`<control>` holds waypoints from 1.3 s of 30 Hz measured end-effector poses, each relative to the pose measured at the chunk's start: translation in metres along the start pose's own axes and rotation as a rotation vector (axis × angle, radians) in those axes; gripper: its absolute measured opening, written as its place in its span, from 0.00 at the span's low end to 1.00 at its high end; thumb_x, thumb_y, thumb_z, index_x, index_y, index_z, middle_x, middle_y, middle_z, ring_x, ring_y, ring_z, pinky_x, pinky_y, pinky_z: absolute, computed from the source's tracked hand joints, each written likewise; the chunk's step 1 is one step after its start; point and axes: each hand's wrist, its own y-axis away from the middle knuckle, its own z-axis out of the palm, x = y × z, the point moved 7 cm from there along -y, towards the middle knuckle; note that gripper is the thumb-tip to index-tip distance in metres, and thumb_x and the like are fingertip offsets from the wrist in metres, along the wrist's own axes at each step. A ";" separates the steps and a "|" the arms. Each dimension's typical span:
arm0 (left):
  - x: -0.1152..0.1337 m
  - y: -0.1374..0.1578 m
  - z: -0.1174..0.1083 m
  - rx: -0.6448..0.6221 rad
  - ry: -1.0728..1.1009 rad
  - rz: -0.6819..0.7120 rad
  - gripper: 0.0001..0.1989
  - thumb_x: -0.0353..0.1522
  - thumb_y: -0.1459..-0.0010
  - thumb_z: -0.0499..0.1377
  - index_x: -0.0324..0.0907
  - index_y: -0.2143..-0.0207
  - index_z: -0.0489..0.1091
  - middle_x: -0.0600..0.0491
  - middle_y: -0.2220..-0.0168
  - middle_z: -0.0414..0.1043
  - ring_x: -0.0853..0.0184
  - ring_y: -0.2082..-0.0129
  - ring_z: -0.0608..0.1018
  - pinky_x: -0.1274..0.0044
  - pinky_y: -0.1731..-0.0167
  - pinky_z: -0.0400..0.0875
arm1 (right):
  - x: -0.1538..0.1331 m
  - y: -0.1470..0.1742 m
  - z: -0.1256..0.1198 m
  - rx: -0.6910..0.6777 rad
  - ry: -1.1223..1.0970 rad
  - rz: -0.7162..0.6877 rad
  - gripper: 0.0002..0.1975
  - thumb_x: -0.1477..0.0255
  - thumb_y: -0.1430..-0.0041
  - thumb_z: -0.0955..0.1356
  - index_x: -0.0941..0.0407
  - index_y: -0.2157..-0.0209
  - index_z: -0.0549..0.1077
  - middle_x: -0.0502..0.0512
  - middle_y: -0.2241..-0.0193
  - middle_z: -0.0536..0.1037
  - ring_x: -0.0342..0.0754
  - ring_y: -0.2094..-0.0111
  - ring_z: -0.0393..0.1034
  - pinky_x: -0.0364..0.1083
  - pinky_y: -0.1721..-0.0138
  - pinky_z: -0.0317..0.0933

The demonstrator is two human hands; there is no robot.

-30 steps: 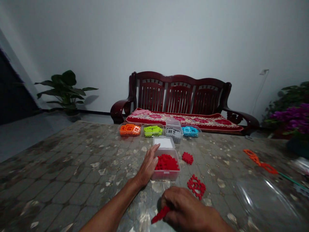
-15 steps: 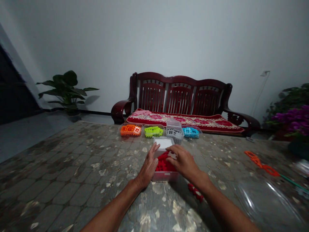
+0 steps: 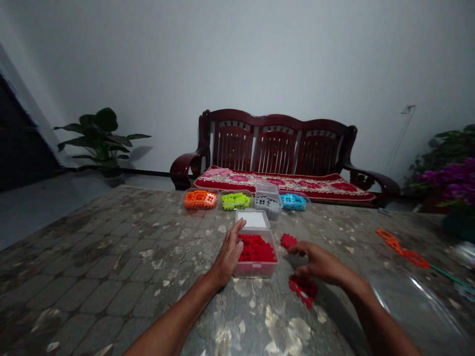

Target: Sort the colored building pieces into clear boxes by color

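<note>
In the middle of the table, a clear plastic box filled with red toothed plastic building pieces stands with its lid tipped back. My left hand holds the box at its left side, thumb by the rim and index finger stretched toward the lid. To the right of the box, my right hand hovers with fingers curved and thumb apart; I see nothing between them. A red toothed piece lies just beyond its fingertips. More red pieces lie below the thumb.
Behind the box stand containers of orange, green, grey and blue pieces. At right lie a chain of orange pieces and a transparent plastic cover. A wooden bench stands past the table.
My right hand has moved from inside the box to the table on its right, and its fingers have parted. More red pieces now show there. My left hand stays at the box.
</note>
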 end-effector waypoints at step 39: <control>0.005 -0.002 -0.001 -0.011 -0.095 0.015 0.30 0.47 0.29 0.43 0.46 0.31 0.50 0.45 0.30 0.51 0.56 0.30 0.53 0.61 0.31 0.44 | 0.039 0.017 0.014 -0.079 -0.088 0.147 0.08 0.76 0.58 0.68 0.55 0.71 0.69 0.47 0.76 0.72 0.42 0.75 0.64 0.40 0.76 0.55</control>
